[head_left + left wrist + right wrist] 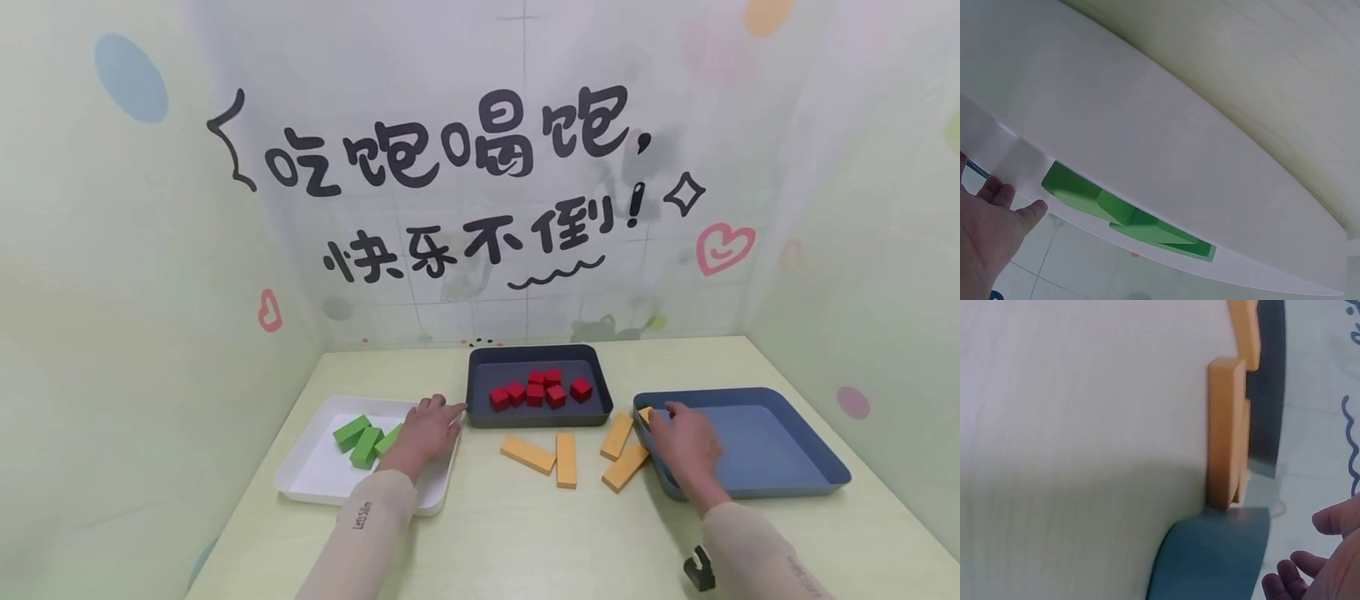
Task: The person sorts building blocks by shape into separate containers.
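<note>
My left hand [429, 431] reaches over the right part of the white tray [311, 481], its fingertips by the far right corner. Green blocks [367, 447] lie in that tray, one partly behind my hand. In the left wrist view, the fingers and thumb are spread near the tray wall with nothing between them. My right hand [686, 442] is over the left side of the blue tray [757, 442]. Just left of its fingers, at the tray's rim, shows an orange block [646, 415]. The right wrist view shows thumb and fingers apart, with nothing between them.
A dark tray [540, 419] with several red cubes [535, 394] stands at the back middle. Before it on the table lie orange blocks [566, 460], two of them close to the blue tray's left wall. Printed walls enclose the table at the back and sides.
</note>
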{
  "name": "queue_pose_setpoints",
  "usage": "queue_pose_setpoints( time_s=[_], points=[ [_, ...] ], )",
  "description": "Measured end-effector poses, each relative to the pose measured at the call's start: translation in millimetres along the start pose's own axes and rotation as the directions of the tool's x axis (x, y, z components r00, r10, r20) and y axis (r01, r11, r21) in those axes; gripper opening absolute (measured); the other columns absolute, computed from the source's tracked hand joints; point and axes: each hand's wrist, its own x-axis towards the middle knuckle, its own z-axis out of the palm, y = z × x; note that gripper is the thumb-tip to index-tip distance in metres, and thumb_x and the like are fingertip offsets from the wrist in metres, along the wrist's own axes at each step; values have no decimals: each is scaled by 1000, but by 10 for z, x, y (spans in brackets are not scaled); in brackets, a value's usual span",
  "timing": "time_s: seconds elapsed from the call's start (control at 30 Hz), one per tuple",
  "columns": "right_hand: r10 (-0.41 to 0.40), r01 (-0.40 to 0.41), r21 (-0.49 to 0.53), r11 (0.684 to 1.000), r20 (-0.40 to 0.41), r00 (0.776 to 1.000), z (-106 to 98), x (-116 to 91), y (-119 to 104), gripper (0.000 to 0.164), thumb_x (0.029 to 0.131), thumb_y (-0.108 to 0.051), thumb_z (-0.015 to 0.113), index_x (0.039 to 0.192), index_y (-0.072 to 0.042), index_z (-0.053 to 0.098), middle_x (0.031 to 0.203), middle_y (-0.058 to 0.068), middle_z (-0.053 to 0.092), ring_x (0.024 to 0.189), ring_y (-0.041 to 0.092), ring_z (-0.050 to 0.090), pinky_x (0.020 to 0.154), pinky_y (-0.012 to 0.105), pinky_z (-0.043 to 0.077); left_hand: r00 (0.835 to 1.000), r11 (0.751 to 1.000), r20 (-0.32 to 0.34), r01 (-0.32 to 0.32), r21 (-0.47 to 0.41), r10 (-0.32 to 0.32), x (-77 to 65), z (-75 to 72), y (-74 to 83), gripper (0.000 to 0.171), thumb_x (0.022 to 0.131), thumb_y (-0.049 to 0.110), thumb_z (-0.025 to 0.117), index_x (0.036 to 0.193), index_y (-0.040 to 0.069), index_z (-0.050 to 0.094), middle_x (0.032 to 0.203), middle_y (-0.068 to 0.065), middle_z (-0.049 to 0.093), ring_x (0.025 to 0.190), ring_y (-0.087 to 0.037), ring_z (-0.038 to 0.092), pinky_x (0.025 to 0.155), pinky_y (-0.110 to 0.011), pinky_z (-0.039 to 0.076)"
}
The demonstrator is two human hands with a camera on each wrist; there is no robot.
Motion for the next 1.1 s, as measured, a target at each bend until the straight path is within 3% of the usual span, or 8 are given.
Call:
queue_pose_setpoints(
  time_s=[0.23, 0.53, 0.67, 0.93, 1.1],
  points=[
    [-34, 39, 133, 990, -38, 999, 53, -58, -248, 47, 99, -34, 51, 130, 0, 61, 124, 22, 63, 109, 41, 59, 84, 54, 46, 1000, 1000, -12, 2, -4, -2, -9, 8, 4, 42, 103, 28, 51, 144, 18, 53, 133, -19, 49, 127, -39, 44, 104, -60, 36],
    [-56, 39, 266, 963, 56, 997, 214, -214, -543, 50, 99, -32, 56, 135, 3, 56, 122, 22, 62, 109, 37, 59, 89, 52, 47, 1000, 1000, -6, 3, -19, -3, -19, -19, 28, 42, 103, 28, 52, 144, 18, 53, 135, -19, 49, 128, -40, 44, 105, -61, 35],
    [-76, 55, 247, 967, 77, 994, 315, -280, -621, 46, 97, -28, 60, 131, 3, 60, 118, 20, 65, 102, 34, 63, 86, 51, 48, 1000, 1000, -8, -1, -17, 1, 6, 3, 17, 43, 103, 28, 51, 144, 18, 53, 136, -19, 48, 128, -40, 43, 105, -61, 34],
    [-116, 93, 178, 980, 125, 985, 490, -379, -649, 46, 94, -28, 64, 128, 3, 63, 116, 20, 67, 106, 36, 62, 89, 54, 47, 1000, 1000, -18, -9, -30, 8, 30, 16, -3, 42, 102, 28, 52, 143, 18, 54, 133, -19, 49, 126, -39, 44, 105, -59, 35],
    [-125, 105, 148, 983, 135, 983, 529, -439, -666, 46, 92, -29, 66, 125, 3, 64, 113, 19, 68, 102, 35, 63, 86, 53, 49, 998, 993, -67, -24, -113, 17, 21, 7, -27, 41, 99, 24, 58, 138, 12, 58, 130, -23, 50, 122, -40, 46, 104, -55, 37]
  ],
)
